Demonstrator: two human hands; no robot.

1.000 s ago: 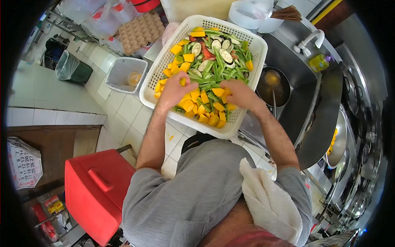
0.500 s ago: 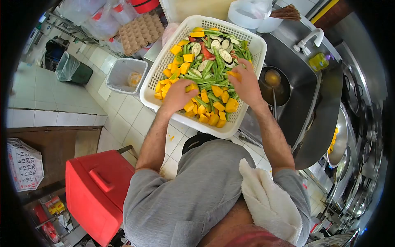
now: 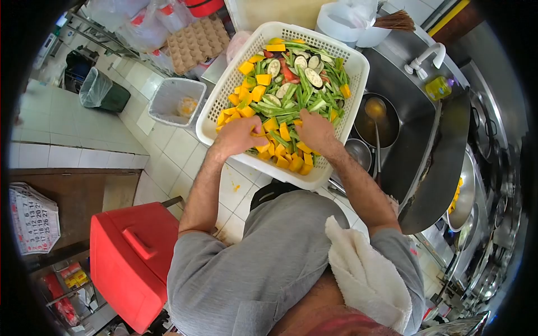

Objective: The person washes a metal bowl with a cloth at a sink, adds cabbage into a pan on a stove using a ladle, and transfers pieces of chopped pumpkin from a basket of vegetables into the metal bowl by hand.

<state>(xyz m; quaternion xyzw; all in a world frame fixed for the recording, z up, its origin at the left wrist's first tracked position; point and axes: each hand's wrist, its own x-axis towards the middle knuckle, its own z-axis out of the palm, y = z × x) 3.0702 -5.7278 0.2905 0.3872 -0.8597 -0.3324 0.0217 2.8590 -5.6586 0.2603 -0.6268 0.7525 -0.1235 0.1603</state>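
A white perforated plastic basket (image 3: pixel 210 112) holds cut vegetables in front of me. Chunks of yellow-orange squash (image 3: pixel 263 79) lie mostly along its left and near sides. Sliced green beans (image 3: pixel 291 101) fill the middle, with rounds of eggplant (image 3: pixel 314 78) and red tomato pieces (image 3: pixel 289 74) toward the far side. My left hand (image 3: pixel 240 136) is curled round a squash chunk at the near left. Over the near middle, my right hand (image 3: pixel 317 133) reaches into the beans and squash with fingers bent; what lies between its fingertips is hidden.
At the right is a metal sink (image 3: pixel 412 120) with a pot (image 3: pixel 386 131), a ladle (image 3: pixel 376 120) and a white faucet (image 3: pixel 427 59). A clear bin (image 3: pixel 175 92) stands on the floor at the left. Nearer is a red cooler box (image 3: pixel 131 252).
My right hand has moved down and left from the basket's right side, and the squash chunk it held is no longer visible in it. My left hand has shifted slightly down and nearer.
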